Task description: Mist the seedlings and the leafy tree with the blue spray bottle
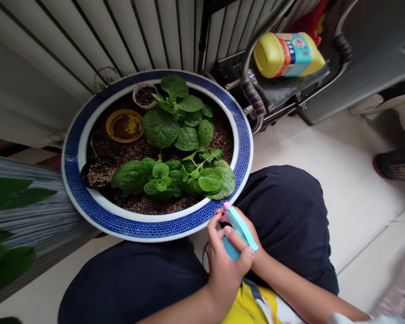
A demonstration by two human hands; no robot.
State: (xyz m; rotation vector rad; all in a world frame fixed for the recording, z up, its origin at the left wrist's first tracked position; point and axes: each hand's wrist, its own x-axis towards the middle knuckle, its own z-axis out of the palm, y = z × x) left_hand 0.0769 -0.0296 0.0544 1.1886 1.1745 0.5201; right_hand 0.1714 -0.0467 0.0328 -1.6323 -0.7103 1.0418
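Observation:
Both hands are closed around a small light-blue spray bottle (pixel 240 226) with a pink nozzle, just beyond the near rim of a big planter. My left hand (pixel 222 258) wraps its near side, thumb and fingers curled against it. Behind the bottle is my right hand (pixel 254 231), its fingers partly hidden. The nozzle points toward the planter (pixel 155 230), which has a blue patterned rim and white inner edge. Inside grow leafy green plants (pixel 162 128) in dark, grainy soil (pixel 138 150). Water drops dot some leaves.
In the planter sit a yellow dish (pixel 124 126), a small white pot (pixel 145 95) and a dark pot (pixel 99 173). A yellow bottle (pixel 286 55) lies on a metal cart (pixel 256 101). A ribbed radiator (pixel 138 36) stands behind. Another person's foot (pixel 396 163) shows at right.

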